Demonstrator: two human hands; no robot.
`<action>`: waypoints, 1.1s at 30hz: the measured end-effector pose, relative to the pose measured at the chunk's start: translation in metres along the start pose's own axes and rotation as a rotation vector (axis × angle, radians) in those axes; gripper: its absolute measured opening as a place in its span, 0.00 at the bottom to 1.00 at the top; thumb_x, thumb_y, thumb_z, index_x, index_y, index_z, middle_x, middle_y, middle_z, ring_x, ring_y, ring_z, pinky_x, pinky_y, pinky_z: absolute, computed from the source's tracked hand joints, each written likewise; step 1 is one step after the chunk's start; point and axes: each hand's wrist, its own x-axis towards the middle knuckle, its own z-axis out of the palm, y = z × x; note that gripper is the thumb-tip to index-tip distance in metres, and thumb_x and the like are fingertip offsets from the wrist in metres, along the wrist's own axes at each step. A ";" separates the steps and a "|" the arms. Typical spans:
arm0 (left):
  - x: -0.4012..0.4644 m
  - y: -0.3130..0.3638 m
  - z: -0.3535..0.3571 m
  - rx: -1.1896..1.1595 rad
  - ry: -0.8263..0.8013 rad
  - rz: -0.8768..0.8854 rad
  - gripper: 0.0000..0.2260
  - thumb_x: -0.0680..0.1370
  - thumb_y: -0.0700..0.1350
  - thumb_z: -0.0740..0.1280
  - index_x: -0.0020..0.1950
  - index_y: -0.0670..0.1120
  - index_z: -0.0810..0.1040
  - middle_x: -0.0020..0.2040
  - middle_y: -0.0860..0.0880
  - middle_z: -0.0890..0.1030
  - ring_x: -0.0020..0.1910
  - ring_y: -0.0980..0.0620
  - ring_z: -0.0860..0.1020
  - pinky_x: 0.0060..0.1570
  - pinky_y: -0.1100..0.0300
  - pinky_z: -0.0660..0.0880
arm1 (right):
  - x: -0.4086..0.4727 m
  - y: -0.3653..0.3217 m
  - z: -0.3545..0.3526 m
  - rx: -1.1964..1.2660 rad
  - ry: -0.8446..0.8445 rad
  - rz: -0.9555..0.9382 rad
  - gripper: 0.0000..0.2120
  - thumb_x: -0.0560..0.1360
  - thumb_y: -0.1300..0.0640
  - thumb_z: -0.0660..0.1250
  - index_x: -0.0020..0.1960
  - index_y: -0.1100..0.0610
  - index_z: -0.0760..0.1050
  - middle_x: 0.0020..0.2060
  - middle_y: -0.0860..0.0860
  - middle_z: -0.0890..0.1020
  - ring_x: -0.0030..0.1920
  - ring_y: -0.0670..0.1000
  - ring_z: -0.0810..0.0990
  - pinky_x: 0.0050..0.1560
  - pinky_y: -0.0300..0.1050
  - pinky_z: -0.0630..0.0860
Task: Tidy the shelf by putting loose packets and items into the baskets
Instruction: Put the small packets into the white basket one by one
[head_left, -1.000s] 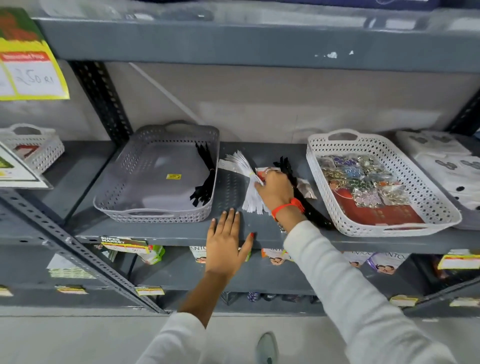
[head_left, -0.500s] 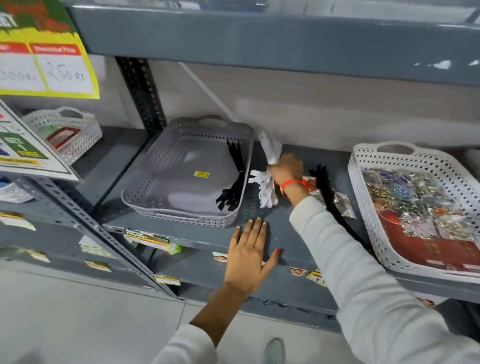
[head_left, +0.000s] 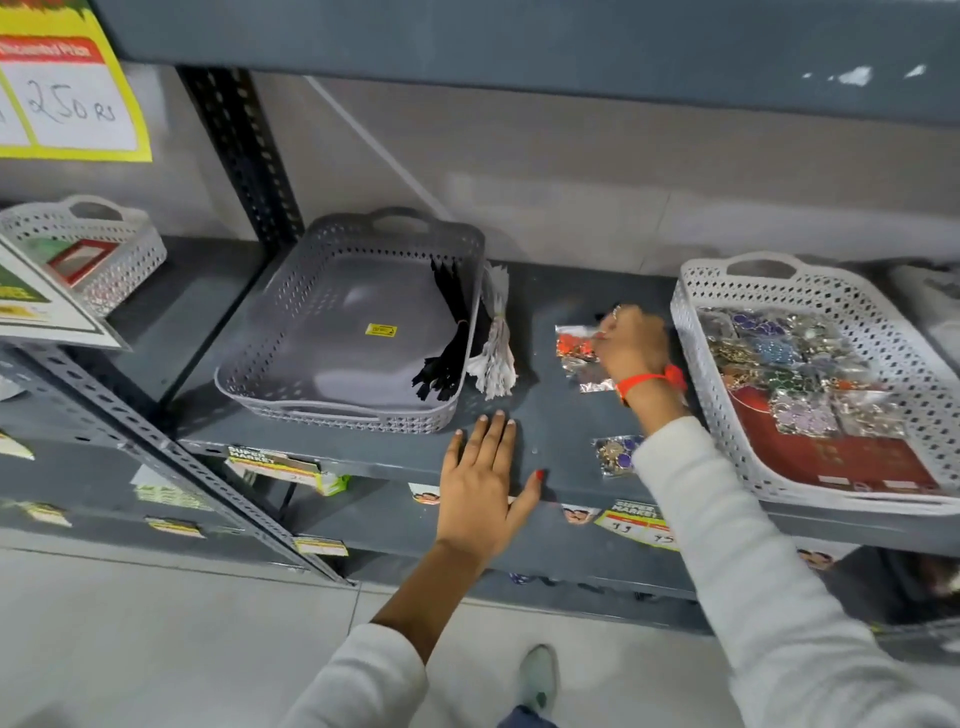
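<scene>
Far left, a yellow price sign reads "250 Rs" by hand under a red band, too blurred to read with confidence. A small white basket sits beneath it.

The grey basket holds a black bundle against its right wall and bears a yellow sticker, illegible. A white bundle lies outside it, touching that wall.

The left hand lies flat on the shelf edge, fingers together, thumb out, holding nothing. Edge tags below read "SUPER MARKET".

The right hand, with a red wristband, is curled over a loose red packet; the fingertips appear to close on its right edge, though whether they grip cannot be told. A silver packet lies just nearer, and a blue and gold packet nearer still, partly under the sleeve.

Judgement: these packets are light, thin and slippery film with small hard pieces inside; a pinch at a corner or edge should lift them.

The large white basket, right, holds similar packets.
</scene>
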 end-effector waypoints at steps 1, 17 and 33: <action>0.000 -0.001 0.000 0.001 0.000 0.000 0.35 0.78 0.63 0.39 0.70 0.42 0.69 0.70 0.45 0.71 0.70 0.46 0.67 0.68 0.50 0.55 | -0.002 0.010 -0.006 -0.075 0.000 0.005 0.09 0.71 0.64 0.68 0.50 0.64 0.80 0.50 0.65 0.84 0.52 0.64 0.82 0.54 0.52 0.80; -0.003 0.000 -0.003 0.009 0.003 0.007 0.35 0.78 0.64 0.39 0.70 0.42 0.69 0.70 0.45 0.71 0.70 0.46 0.67 0.69 0.48 0.59 | -0.034 0.032 -0.034 -0.316 0.062 -0.066 0.11 0.75 0.61 0.65 0.53 0.67 0.76 0.49 0.67 0.82 0.52 0.64 0.80 0.48 0.53 0.79; -0.001 0.002 -0.007 0.022 -0.074 -0.006 0.32 0.80 0.62 0.42 0.68 0.43 0.72 0.67 0.46 0.74 0.67 0.48 0.71 0.65 0.51 0.58 | 0.006 -0.091 0.032 0.229 -0.040 -0.143 0.09 0.73 0.59 0.66 0.46 0.63 0.81 0.50 0.64 0.84 0.54 0.63 0.81 0.52 0.51 0.77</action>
